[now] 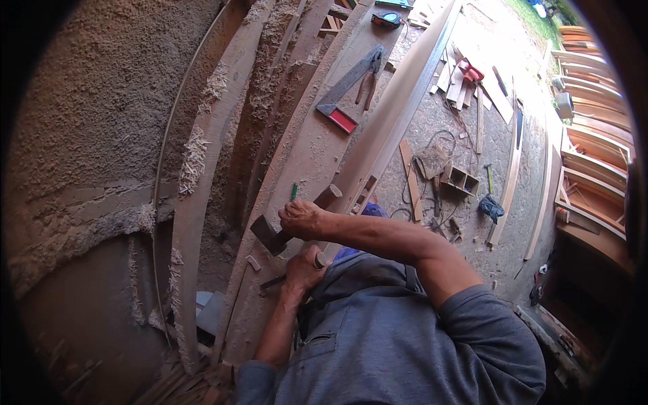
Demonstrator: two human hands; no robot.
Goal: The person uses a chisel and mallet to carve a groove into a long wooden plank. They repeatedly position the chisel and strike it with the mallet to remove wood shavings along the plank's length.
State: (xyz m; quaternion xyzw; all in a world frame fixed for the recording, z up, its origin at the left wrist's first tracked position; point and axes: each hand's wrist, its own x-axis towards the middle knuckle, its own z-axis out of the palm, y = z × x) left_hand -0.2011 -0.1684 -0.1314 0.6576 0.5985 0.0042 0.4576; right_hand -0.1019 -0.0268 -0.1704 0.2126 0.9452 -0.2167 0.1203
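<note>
My right hand [302, 219] is closed round the handle of a hammer [268, 235] with a dark, blocky head; the thick wooden handle end sticks out beyond my fist. Just below it, my left hand [305, 270] grips a chisel [320, 260] with a round wooden handle. Its dark blade [272, 282] points left over the dusty bench plank [290, 169]. Beside my right hand lies a small green stick-like thing [294, 192]. A long wooden beam [385, 128] with rectangular slots cut near its close end rests along the bench, right of my hands.
Further up the bench lie a try square [347, 84] with a red-marked stock, pincers [366, 88] and a tape measure [387, 20]. Shavings cover planks [202, 148] on the left. Cables, wood strips, a slotted wooden box [460, 181] and a red power tool [470, 71] lie on the floor.
</note>
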